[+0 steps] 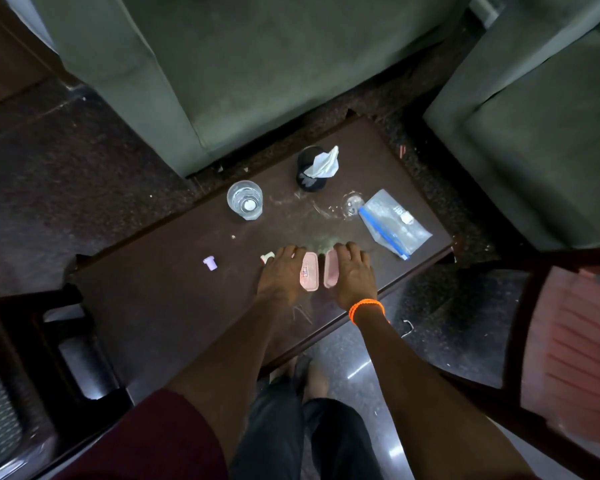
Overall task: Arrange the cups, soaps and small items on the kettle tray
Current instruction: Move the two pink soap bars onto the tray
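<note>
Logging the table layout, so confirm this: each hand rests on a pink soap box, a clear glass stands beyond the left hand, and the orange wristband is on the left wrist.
One detail is wrong. The head view shows the orange wristband on the right wrist, not the left. The rest holds: the left hand and right hand each rest on a pink soap box, with the clear glass beyond the left hand.

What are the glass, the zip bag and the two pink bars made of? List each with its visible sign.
Glass: clear glass or hard plastic, glossy; the table shows through it.
Zip bag: thin clear plastic film, crinkled and shiny, with a blue zip strip.
Pink bars: probably wrapped soaps, smooth and matte; one has a small printed label. The left hand and right hand each rest on one.
</note>
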